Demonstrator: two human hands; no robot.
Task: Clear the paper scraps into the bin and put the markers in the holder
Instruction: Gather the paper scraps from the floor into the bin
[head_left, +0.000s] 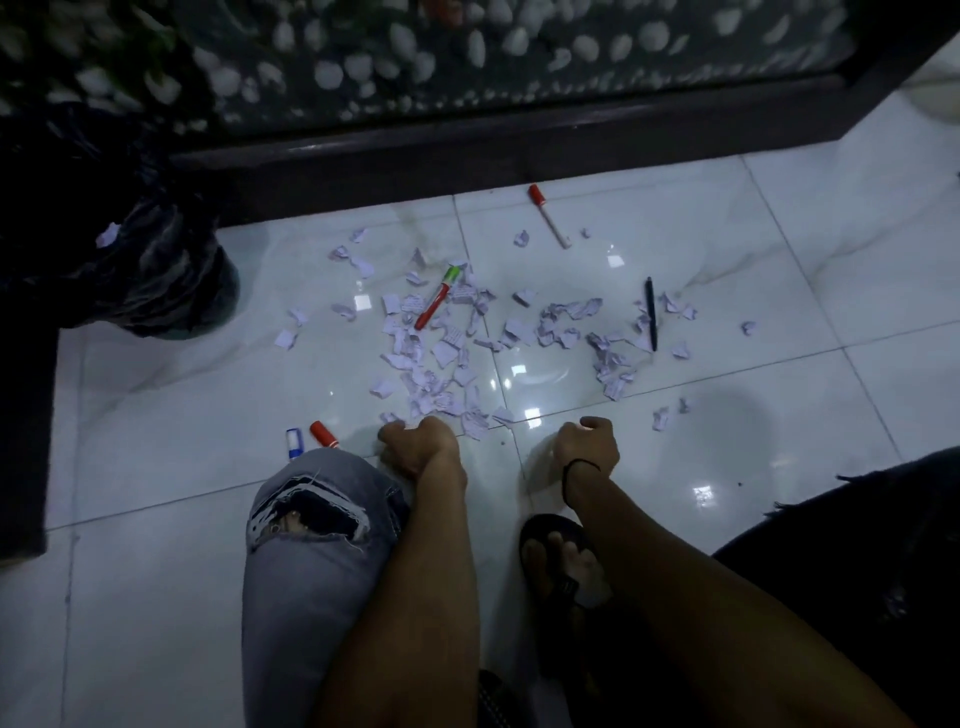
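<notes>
White torn paper scraps (441, 358) strewn over glossy floor tiles (727, 467), just beyond both hands. Taking the scrap pile as landmark: black-lined bin (140, 270) well to its left, red-and-green marker (437, 297) lying on top of its far part, red-capped white marker (548, 216) beyond it and apart, black pen (650, 313) at its right edge. Two more markers, red (324, 434) and blue (294, 442), near its left front corner, beside a knee in torn jeans (311, 519). No holder visible anywhere.

Left hand (415, 447) curled at the near edge of the pile, touching the nearest scraps; cannot tell if holding any. Right hand (589, 447) also closed like a loose fist, apart from the scraps, content hidden.

Probably just starting the gathering step; nearly all still on the floor. Next: sweeping scraps together into one handful, then carrying left to the bin, keeping markers aside.
</notes>
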